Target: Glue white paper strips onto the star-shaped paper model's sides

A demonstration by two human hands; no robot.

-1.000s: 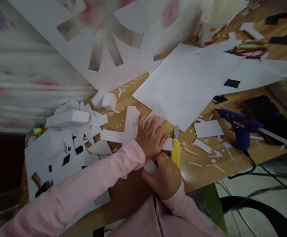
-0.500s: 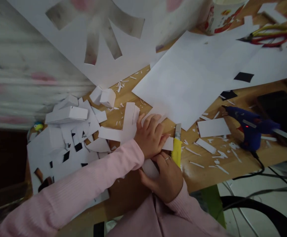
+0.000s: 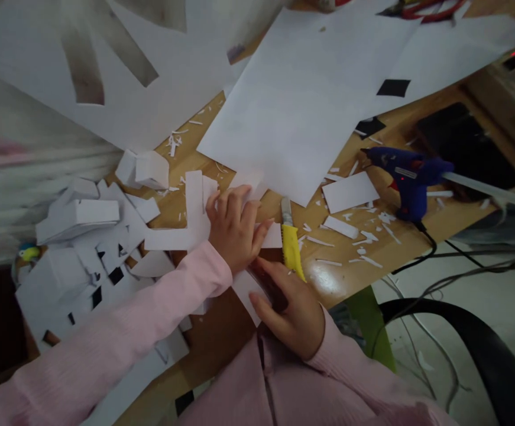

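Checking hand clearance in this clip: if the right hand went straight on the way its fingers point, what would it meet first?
Most likely the left hand, which lies directly ahead of the right hand; whether the two already touch is hard to tell.

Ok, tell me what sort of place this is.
Probably a papercraft workspace, though whether home or studio I can't tell: a glue gun, a cutter and cut paper lie on a wooden table.
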